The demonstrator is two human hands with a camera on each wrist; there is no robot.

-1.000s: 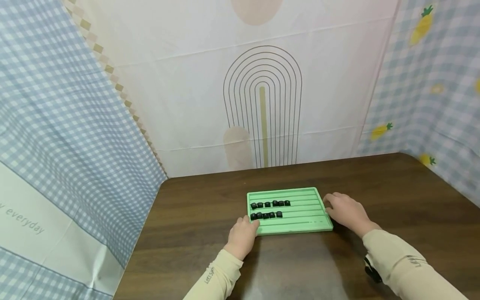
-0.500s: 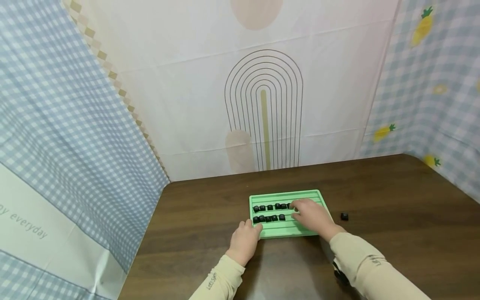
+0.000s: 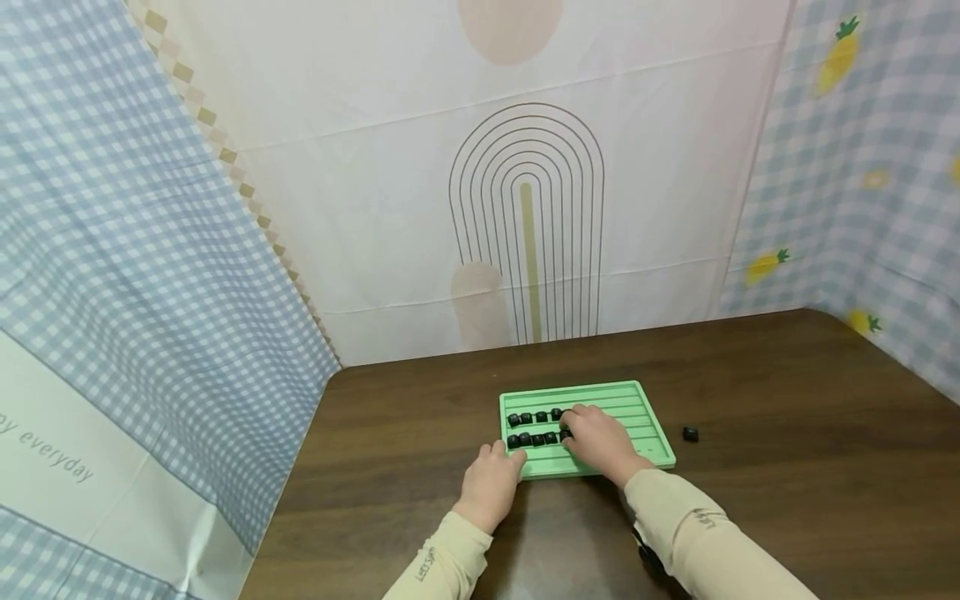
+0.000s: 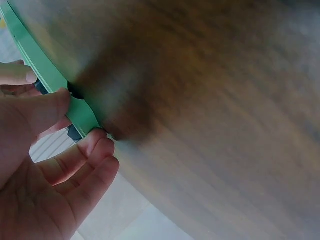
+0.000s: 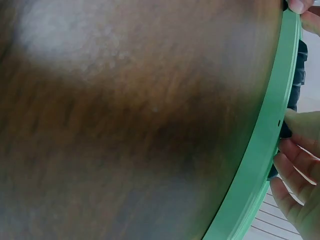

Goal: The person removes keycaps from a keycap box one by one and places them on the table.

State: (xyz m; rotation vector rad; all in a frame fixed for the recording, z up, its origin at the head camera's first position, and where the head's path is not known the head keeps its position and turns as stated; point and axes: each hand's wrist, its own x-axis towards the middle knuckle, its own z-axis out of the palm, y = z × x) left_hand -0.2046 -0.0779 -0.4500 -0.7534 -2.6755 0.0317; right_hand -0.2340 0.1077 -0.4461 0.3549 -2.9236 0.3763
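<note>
A shallow green tray [image 3: 641,421] with raised ridges lies on the wooden table. Small black keycap-like pieces stand in two rows on its left side, a back row [image 3: 541,417] and a front row [image 3: 537,440]. My left hand [image 3: 489,485] grips the tray's front left corner, its thumb [image 4: 56,106] along the front wall. Over the tray's middle, my right hand [image 3: 602,442] pinches a black piece [image 5: 285,131] at the front row's right end between thumb and fingers. Its fingers partly hide the back row's right end.
One loose black piece [image 3: 691,434] lies on the table [image 3: 780,467] to the right of the tray. A patterned cloth [image 3: 390,208] hangs behind the table's far edge, and a checked curtain [image 3: 187,275] hangs along the left.
My right hand has moved left from the tray's right edge to the right ends of the rows, leaving the loose piece in sight. The left hand keeps its hold on the corner.
</note>
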